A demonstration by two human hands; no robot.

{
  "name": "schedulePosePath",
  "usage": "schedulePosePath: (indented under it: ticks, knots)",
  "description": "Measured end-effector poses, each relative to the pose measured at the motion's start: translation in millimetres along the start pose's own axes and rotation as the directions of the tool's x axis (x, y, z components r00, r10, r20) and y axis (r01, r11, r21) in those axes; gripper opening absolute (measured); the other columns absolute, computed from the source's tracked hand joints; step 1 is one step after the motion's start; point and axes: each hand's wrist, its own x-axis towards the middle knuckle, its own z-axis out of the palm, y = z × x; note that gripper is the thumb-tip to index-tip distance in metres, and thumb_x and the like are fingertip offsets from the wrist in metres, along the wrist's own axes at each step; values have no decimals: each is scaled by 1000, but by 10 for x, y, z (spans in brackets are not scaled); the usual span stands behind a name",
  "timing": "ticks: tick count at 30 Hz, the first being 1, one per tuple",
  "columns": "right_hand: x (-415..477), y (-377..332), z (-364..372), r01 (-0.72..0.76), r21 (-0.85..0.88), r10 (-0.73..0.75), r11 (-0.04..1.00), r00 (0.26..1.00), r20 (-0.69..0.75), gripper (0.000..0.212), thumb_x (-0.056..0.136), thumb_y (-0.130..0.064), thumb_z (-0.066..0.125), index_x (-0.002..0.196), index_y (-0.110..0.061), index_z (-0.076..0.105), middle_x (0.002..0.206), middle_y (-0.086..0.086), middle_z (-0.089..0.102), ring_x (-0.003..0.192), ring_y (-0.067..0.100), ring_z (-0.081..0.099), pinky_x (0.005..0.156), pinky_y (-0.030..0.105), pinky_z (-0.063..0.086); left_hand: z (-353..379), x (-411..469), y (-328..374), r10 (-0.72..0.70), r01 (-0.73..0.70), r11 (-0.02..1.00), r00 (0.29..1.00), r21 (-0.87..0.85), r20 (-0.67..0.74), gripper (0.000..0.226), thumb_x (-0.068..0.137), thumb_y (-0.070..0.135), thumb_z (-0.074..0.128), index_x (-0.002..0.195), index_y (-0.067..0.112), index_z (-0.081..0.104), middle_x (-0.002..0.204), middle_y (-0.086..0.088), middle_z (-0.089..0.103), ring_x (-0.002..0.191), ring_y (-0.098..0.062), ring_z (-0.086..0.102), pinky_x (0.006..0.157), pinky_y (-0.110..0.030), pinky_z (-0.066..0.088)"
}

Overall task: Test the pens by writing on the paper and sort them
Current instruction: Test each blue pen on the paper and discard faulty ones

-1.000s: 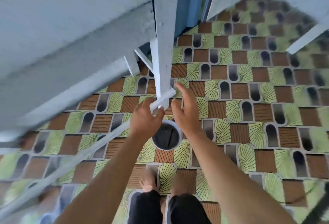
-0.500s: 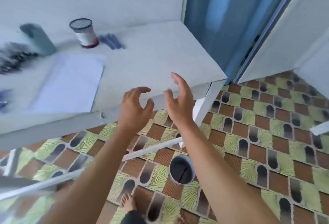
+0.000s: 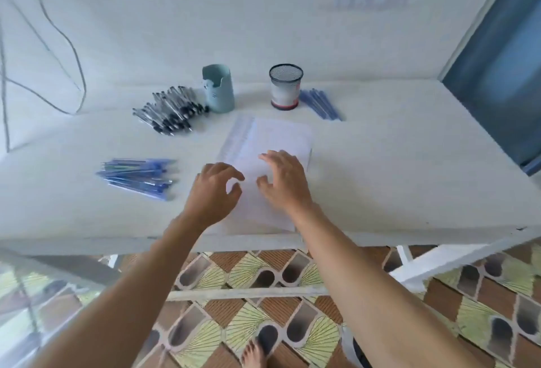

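Observation:
A white sheet of paper [image 3: 272,136] lies in the middle of the white table [image 3: 395,163]. My left hand [image 3: 212,192] hovers over its left edge with fingers curled and empty. My right hand [image 3: 285,180] hovers over the paper, fingers spread, holding nothing. A heap of black pens [image 3: 169,110] lies at the back left, a pile of blue pens [image 3: 137,176] at the left. A few more blue pens [image 3: 320,103] lie at the back right, beside a black mesh cup [image 3: 285,86]. A pale teal holder [image 3: 218,88] stands next to the black pens.
The wall [image 3: 175,16] rises right behind the table, with thin cables [image 3: 67,43] hanging at the left. A blue door [image 3: 503,57] is at the right. Below the table's front edge lie a patterned floor [image 3: 248,277], white table struts [image 3: 439,259] and my bare foot [image 3: 253,353].
The view has swung up from the floor under the table to the tabletop. Both hands rose from a round white container on the floor and now hover over the paper, empty.

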Motion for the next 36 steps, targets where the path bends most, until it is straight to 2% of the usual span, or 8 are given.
schedulePosePath:
  ticks: [6, 13, 18, 25, 29, 31, 34, 36]
  knots:
    - [417, -210, 307, 12, -250, 35, 968, 983, 183, 61, 97, -33, 40, 155, -23, 28, 165, 8, 18, 153, 27, 6, 124, 48, 2, -226, 244, -662, -160, 174, 973, 982, 152, -96, 21, 90, 18, 63, 109, 18, 72, 123, -6, 65, 120, -33, 48, 97, -47, 36]
    - [456, -181, 444, -15, -299, 91, 954, 966, 243, 61, 99, -37, 35, 157, -21, 23, 166, 8, 13, 153, 27, 6, 124, 47, 1, -361, 320, -1039, -371, 405, 885, 912, 229, -175, 38, 97, 29, 48, 132, 20, 59, 143, -3, 53, 134, -30, 35, 104, -49, 26]
    - [454, -175, 462, -12, -303, 80, 953, 974, 213, 61, 97, -37, 37, 155, -20, 27, 165, 9, 18, 153, 27, 10, 124, 48, 4, -338, 380, -1116, -391, 428, 856, 903, 290, -179, 26, 95, 23, 48, 110, 19, 69, 129, 1, 64, 124, -30, 46, 100, -45, 27]
    - [462, -174, 470, -25, -297, 90, 955, 974, 210, 61, 97, -38, 38, 155, -20, 28, 165, 8, 17, 153, 27, 9, 124, 47, 3, -219, 492, -1094, -121, 197, 957, 939, 214, -322, 13, 96, 14, 62, 103, 14, 73, 110, -6, 75, 116, -35, 57, 99, -50, 31]
    - [459, -176, 464, -17, -306, 89, 952, 971, 224, 61, 98, -38, 37, 155, -20, 25, 166, 8, 15, 153, 27, 7, 124, 47, 2, -213, 592, -943, 126, -74, 989, 871, 127, -475, 15, 102, 16, 56, 110, 9, 66, 109, -8, 73, 113, -34, 60, 98, -44, 38]
    - [449, -170, 455, -10, -313, 88, 950, 968, 235, 61, 99, -39, 35, 156, -20, 23, 166, 8, 13, 153, 27, 5, 124, 46, 0, -248, 634, -791, 210, -195, 977, 854, 82, -477, 20, 106, 24, 47, 115, 12, 61, 104, -8, 70, 96, -32, 63, 87, -40, 45]
    - [469, -150, 433, -25, -257, 85, 966, 971, 223, 61, 98, -38, 37, 155, -19, 27, 166, 6, 16, 153, 25, 8, 124, 44, 2, -270, 713, -557, 178, -187, 982, 906, 15, -383, 29, 105, 36, 43, 123, 21, 60, 100, -6, 65, 76, -31, 64, 62, -39, 53]
    - [508, -132, 398, -69, -132, 93, 989, 978, 185, 56, 98, -26, 43, 152, -16, 34, 163, 5, 25, 152, 23, 14, 123, 38, 5, -234, 797, -414, 89, -113, 991, 953, -67, -290, 32, 104, 30, 47, 129, 20, 64, 102, -6, 61, 81, -29, 64, 70, -39, 53]
